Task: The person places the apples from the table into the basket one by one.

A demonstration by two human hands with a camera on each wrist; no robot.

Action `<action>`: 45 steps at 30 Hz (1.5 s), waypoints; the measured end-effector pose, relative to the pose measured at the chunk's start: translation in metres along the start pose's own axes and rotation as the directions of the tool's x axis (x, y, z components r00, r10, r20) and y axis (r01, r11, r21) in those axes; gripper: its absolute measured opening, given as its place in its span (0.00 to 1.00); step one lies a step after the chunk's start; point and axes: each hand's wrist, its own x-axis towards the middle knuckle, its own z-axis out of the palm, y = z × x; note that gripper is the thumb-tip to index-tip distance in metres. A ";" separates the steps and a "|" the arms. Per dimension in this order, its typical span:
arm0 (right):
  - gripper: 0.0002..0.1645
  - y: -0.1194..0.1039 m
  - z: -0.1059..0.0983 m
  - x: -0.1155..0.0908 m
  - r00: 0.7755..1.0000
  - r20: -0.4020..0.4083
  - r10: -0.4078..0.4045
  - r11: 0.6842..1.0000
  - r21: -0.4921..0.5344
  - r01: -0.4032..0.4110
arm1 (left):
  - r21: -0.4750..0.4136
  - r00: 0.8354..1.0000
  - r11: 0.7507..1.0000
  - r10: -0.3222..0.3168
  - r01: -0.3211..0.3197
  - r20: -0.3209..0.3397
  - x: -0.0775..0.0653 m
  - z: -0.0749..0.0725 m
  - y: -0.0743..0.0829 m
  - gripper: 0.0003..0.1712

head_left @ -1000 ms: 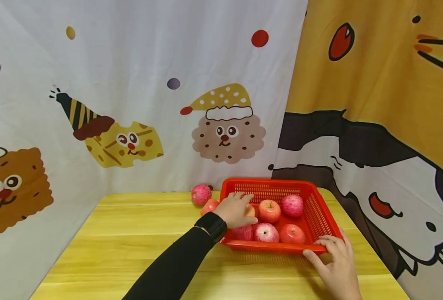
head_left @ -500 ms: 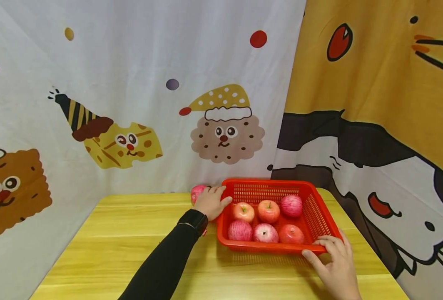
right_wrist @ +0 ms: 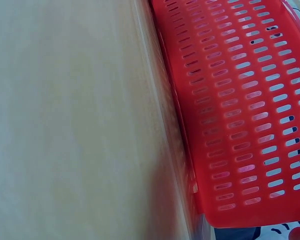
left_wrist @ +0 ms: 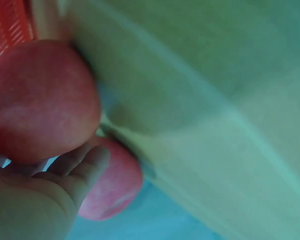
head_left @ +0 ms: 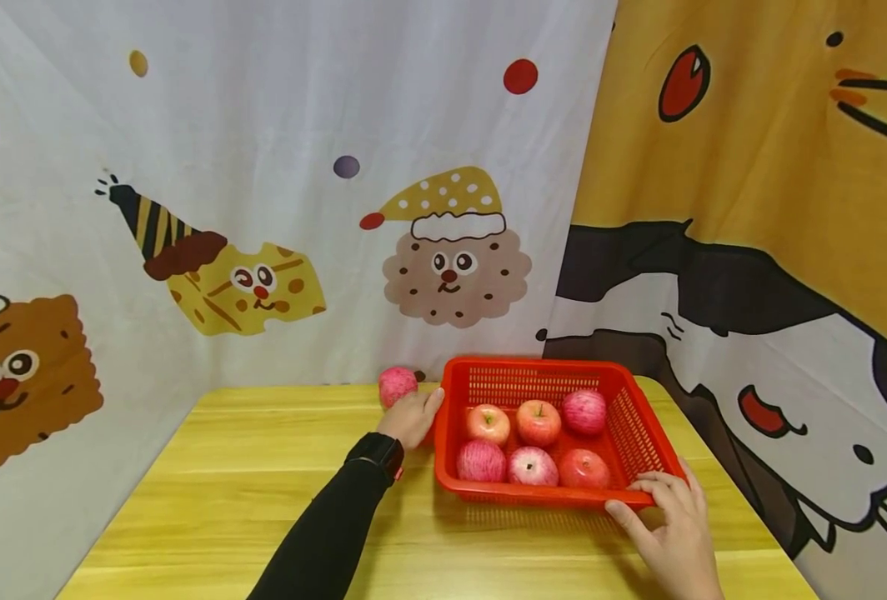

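Observation:
My left hand (head_left: 408, 418) is just left of the red plastic basket (head_left: 537, 493), curled round a red apple (left_wrist: 42, 100). That apple is mostly hidden under the hand in the head view but fills much of the left wrist view. Just beyond the fingers lies a pink apple (head_left: 398, 386) on the table. With thumb outside and fingers over the rim, my right hand (head_left: 672, 521) grips the basket's near right corner. Several apples sit inside the basket, among them a striped pink apple (head_left: 584, 412) and an orange-red apple (head_left: 538, 422).
Everything stands on a light wooden table (head_left: 263, 467). A printed curtain (head_left: 278, 150) hangs along its back edge, and a yellow cartoon cloth (head_left: 751, 158) borders the right side. In the right wrist view, the basket's slotted wall (right_wrist: 240, 110) rises beside the tabletop.
My left hand has moved out from over the basket, leftward to the apple beside it, uncovering the apples inside. My right hand has stayed on the basket corner.

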 end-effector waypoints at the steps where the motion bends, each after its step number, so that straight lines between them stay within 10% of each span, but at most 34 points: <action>1: 0.22 0.000 0.000 0.000 1.000 0.000 0.002 1.000 0.001 -0.002 | -0.002 1.000 1.000 0.007 -0.007 -0.007 -0.002 0.002 -0.002 0.29; 32: 0.21 0.001 0.001 -0.003 1.000 -0.006 0.002 1.000 0.000 -0.002 | 0.203 0.986 0.974 0.126 -0.102 -0.112 -0.027 0.036 -0.020 0.39; 38: 0.21 -0.001 0.000 -0.002 1.000 -0.007 -0.004 1.000 -0.002 0.004 | 0.121 0.986 0.987 0.123 -0.110 -0.110 -0.039 0.033 -0.019 0.38; 45: 0.21 -0.003 -0.001 -0.002 1.000 -0.006 -0.008 1.000 -0.004 0.008 | -0.042 0.978 0.999 -0.031 0.023 -0.207 -0.060 0.022 -0.023 0.42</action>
